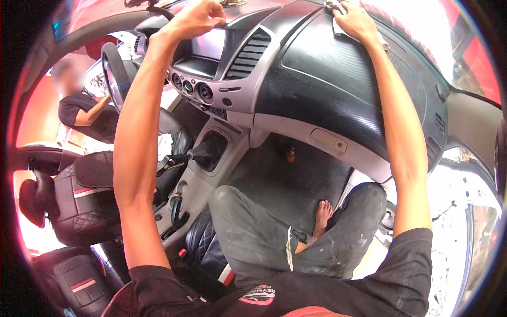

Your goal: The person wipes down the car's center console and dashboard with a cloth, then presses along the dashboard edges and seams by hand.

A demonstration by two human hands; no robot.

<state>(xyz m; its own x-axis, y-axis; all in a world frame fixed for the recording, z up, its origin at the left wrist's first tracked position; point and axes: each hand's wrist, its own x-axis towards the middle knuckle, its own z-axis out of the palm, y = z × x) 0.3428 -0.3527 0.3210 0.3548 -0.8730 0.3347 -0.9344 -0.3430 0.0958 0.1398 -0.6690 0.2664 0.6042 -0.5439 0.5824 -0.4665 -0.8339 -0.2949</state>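
Note:
My right hand point(355, 20) is on top of the dashboard point(311, 21) at the passenger side. Its fingers are bent over a grey-white cloth point(340, 30), which spreads out beneath the palm and shows again beside the wrist. Above the centre screen point(208, 43), my left hand point(203, 17) is curled into a loose fist, partly cut off by the upper edge of the view. Nothing shows between its fingers. Below my right forearm lies the black glovebox panel point(322, 68), with shiny reflections on it.
Another person point(84, 108) in a dark shirt is beyond the driver's side, a hand near the steering wheel point(117, 76). The gear lever point(203, 150) and handbrake point(178, 208) stand between the seats. A small bottle-like object point(290, 154) is on the floor mat point(264, 174).

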